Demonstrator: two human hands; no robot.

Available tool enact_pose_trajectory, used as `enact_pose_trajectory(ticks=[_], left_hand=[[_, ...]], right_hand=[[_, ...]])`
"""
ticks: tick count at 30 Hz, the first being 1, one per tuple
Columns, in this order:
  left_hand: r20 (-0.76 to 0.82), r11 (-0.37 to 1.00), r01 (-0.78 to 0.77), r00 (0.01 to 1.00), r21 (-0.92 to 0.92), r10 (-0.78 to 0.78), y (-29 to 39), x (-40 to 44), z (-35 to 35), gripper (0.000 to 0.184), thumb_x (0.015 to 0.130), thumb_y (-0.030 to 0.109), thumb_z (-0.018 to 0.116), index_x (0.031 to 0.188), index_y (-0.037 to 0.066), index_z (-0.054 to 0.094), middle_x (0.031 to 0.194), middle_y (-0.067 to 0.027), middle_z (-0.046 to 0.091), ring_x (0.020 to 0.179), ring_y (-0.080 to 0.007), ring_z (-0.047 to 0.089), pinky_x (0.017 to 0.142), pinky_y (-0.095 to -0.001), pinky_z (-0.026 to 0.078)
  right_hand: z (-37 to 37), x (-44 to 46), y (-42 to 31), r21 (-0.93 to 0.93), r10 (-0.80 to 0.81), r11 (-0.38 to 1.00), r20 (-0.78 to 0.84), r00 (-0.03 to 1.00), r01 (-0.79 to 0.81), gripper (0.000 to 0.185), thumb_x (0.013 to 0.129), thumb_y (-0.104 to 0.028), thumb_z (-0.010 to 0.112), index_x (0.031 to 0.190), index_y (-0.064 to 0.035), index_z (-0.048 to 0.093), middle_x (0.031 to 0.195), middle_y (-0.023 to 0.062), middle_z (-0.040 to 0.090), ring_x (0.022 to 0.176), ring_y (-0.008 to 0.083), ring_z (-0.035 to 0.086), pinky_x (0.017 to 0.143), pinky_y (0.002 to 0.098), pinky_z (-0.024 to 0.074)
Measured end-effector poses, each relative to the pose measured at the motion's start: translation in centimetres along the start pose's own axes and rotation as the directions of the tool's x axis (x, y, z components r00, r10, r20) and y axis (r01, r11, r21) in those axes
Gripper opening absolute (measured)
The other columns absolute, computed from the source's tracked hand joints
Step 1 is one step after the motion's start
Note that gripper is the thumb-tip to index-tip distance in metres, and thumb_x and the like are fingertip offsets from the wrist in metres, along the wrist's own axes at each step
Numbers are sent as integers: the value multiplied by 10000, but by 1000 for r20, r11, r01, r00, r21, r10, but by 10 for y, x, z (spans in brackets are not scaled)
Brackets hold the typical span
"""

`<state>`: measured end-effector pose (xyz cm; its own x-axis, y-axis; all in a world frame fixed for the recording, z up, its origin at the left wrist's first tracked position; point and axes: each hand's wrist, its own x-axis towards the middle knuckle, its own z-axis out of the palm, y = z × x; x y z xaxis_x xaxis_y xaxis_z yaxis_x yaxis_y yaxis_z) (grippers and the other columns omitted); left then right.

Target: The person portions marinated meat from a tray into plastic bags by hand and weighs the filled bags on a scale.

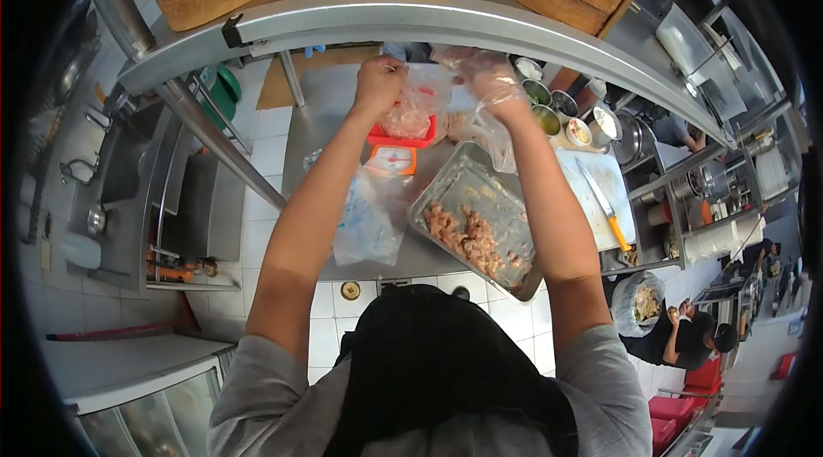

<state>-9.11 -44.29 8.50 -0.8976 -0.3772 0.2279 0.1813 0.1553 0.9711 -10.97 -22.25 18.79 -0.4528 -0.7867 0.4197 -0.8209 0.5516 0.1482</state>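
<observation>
My left hand (380,85) is closed, pinching the upper edge of a clear plastic bag (426,97). Pinkish raw meat (406,121) shows in the bag, which rests in a red tray (379,139) on an orange kitchen scale (393,159). My right hand (497,84), wrapped in loose clear plastic, is to the right of the bag near more pinkish meat; its fingers are hard to make out. Below it, a metal baking tray (437,230) holds raw meat pieces (480,238) and juices. Flat plastic bags (370,219) lie left of this tray.
A knife (604,200) with an orange handle lies on a white cutting board (570,167) at the right. Several containers of food, including a white bowl (579,132), stand behind it. A steel shelf (386,15) with wooden boxes spans overhead. Another person (686,333) is at far right.
</observation>
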Motion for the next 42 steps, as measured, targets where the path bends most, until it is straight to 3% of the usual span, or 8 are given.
enact_pose_trajectory(ticks=[3,6,15,17,20,24,27,42], left_hand=[[29,999,22,999,29,-23,5,1,3,135,898,96,687,945,-30,680,691,-76,658,475,-118,562,439,-285,441],[75,997,5,997,81,-11,4,4,9,185,881,150,714,959,-17,691,687,-94,671,499,-142,596,458,-304,472],[151,804,-257,966,536,209,-23,36,30,360,842,352,721,984,21,712,843,-186,728,740,-303,722,701,-420,578],[249,849,22,952,527,-179,11,29,32,340,836,312,711,1023,28,717,962,-209,737,877,-330,726,813,-434,571],[191,823,-268,962,500,197,-12,48,32,258,865,223,637,1026,40,719,1035,-218,727,995,-341,703,870,-449,551],[419,-62,-645,417,761,806,-8,75,20,203,938,260,636,1020,90,710,778,-51,698,692,-152,659,638,-330,519],[320,932,-244,935,267,153,66,46,47,213,988,311,588,960,110,652,685,-16,598,572,-109,552,525,-274,433],[637,987,61,770,-147,47,83,-9,304,177,1030,227,582,992,74,661,673,-4,573,475,-95,505,405,-248,367]], right_hand=[[-39,-20,-8,559,295,765,137,945,-320,339,883,-67,598,1210,-43,684,1205,151,685,1018,273,675,901,369,545],[-6,-60,17,953,523,-108,297,799,-283,359,905,-95,651,1252,-5,632,1191,126,690,1003,219,672,846,334,574],[40,-231,-18,880,539,-79,433,722,-469,355,900,-106,657,1246,-31,638,1168,126,689,1035,233,676,872,359,559],[66,-263,-45,670,514,353,444,734,-653,417,905,-254,730,1266,-65,643,1188,86,676,1033,226,669,897,366,554],[107,-303,-61,574,390,410,592,705,-709,445,888,-322,751,1241,-62,678,1194,129,695,1066,272,669,962,377,515],[81,-303,-73,592,517,289,565,643,-753,533,857,-404,767,1240,-47,670,1203,190,689,1119,309,659,993,399,498],[64,-304,-72,584,545,167,617,568,-794,528,852,-379,777,1248,-50,660,1176,191,697,1081,308,666,962,393,511],[51,-398,-47,616,661,117,538,524,-779,423,857,-237,745,1219,-35,659,1069,157,724,976,266,680,901,374,528]])
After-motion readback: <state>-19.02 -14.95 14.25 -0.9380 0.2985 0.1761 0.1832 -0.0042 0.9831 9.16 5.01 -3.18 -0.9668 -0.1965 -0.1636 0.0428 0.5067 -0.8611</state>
